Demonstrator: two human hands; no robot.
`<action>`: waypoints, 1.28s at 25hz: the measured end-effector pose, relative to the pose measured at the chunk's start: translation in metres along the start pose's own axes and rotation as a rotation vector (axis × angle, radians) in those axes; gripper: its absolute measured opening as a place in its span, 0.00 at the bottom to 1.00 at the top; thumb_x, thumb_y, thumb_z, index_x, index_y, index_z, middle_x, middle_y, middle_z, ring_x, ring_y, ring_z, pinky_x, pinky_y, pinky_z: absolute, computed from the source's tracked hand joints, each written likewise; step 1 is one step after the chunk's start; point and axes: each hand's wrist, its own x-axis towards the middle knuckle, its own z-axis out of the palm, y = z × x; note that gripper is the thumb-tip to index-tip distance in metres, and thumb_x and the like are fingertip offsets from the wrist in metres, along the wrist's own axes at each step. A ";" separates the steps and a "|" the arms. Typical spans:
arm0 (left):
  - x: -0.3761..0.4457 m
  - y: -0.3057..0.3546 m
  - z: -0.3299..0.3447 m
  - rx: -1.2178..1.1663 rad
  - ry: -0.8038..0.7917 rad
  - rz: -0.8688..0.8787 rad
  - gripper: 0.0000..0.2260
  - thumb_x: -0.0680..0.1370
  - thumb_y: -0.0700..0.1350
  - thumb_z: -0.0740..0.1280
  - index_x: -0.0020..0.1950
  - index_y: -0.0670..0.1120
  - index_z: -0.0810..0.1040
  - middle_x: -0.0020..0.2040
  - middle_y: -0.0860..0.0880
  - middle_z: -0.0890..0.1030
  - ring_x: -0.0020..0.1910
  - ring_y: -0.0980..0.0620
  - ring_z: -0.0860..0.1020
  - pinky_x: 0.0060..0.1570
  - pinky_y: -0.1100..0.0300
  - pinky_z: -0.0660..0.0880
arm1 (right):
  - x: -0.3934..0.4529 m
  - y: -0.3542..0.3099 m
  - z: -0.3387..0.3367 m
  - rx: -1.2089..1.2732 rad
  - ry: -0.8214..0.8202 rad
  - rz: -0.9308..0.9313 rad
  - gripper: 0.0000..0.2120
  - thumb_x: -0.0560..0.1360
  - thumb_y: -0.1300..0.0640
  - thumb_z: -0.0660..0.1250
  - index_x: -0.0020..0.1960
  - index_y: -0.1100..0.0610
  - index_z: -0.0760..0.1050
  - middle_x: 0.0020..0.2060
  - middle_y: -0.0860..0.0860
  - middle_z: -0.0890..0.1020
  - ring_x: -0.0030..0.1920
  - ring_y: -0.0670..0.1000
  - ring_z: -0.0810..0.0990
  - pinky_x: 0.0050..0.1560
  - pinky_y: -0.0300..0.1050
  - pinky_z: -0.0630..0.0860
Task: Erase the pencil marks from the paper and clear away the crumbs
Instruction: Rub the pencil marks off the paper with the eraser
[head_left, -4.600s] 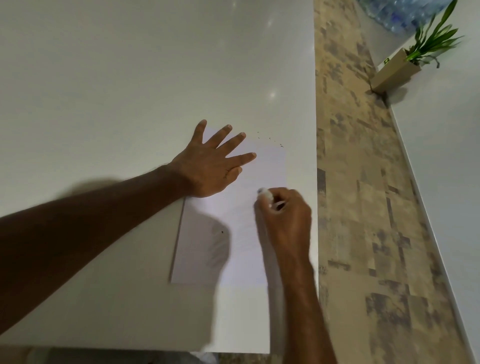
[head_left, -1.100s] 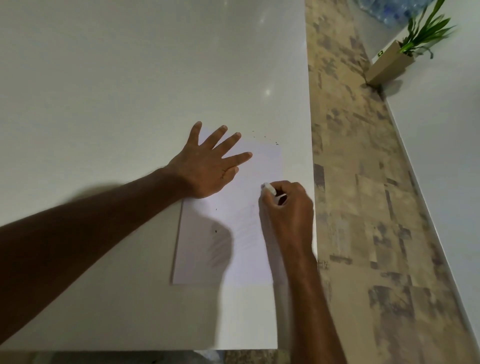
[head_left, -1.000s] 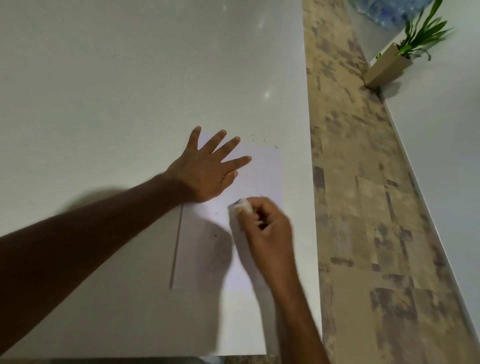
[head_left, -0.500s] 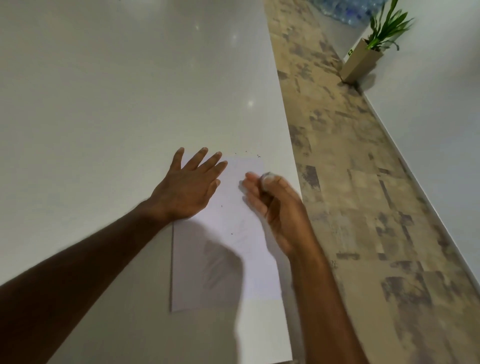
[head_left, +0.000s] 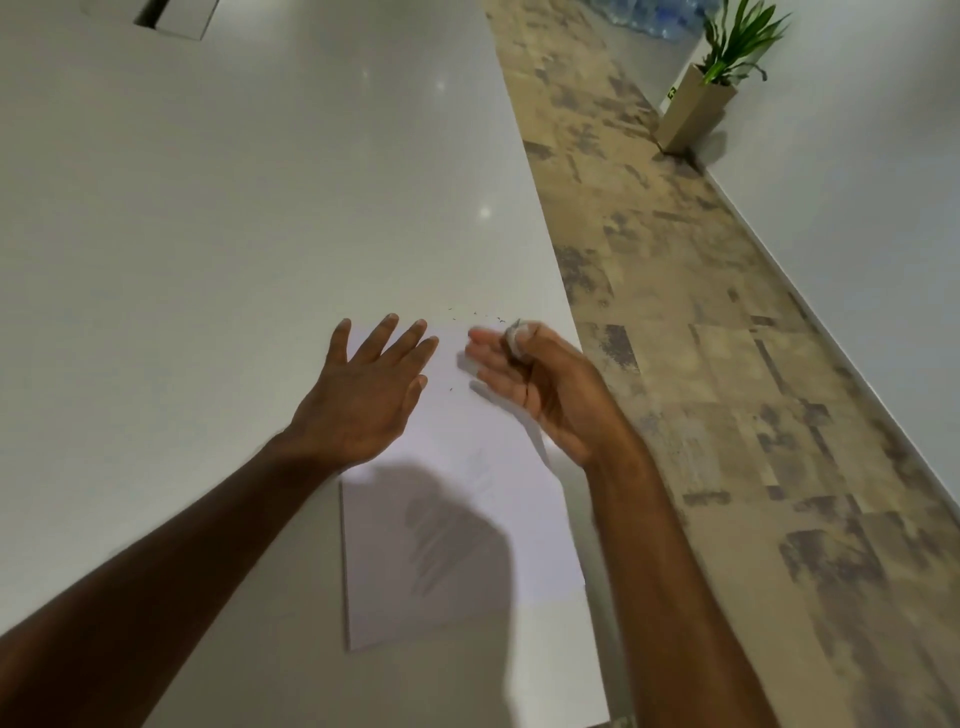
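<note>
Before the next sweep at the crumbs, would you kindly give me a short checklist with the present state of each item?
1. Paper pinned: ok, the left hand lies flat on its far left corner.
2. Eraser secured: ok, the right hand grips it near the thumb, other fingers extended.
3. Crumbs located: ok, specks lie on the table just beyond the paper's far edge, one on the sheet beside the left hand.
4. Pencil marks gone: not ok, faint lines show mid-sheet.
5. Right hand touching the paper: cannot tell, it is blurred.
</note>
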 end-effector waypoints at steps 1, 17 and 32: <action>0.000 0.000 0.000 0.007 0.003 0.002 0.26 0.84 0.54 0.42 0.83 0.50 0.57 0.83 0.51 0.58 0.82 0.47 0.54 0.76 0.35 0.51 | -0.010 0.005 -0.002 -0.069 -0.096 0.085 0.07 0.86 0.59 0.61 0.61 0.62 0.72 0.65 0.64 0.82 0.67 0.65 0.81 0.71 0.64 0.74; 0.000 -0.001 0.003 -0.045 -0.009 -0.007 0.25 0.86 0.54 0.43 0.84 0.52 0.49 0.84 0.53 0.50 0.83 0.50 0.46 0.78 0.37 0.44 | 0.004 -0.002 -0.041 -0.451 0.092 0.088 0.08 0.85 0.62 0.61 0.58 0.66 0.75 0.50 0.62 0.86 0.47 0.60 0.85 0.47 0.48 0.83; -0.003 0.003 -0.002 -0.014 -0.027 0.000 0.23 0.87 0.54 0.47 0.81 0.50 0.59 0.83 0.50 0.57 0.82 0.45 0.51 0.77 0.34 0.48 | -0.098 0.067 0.007 -0.733 0.427 -0.179 0.03 0.80 0.54 0.71 0.47 0.51 0.81 0.36 0.44 0.81 0.36 0.42 0.77 0.39 0.37 0.74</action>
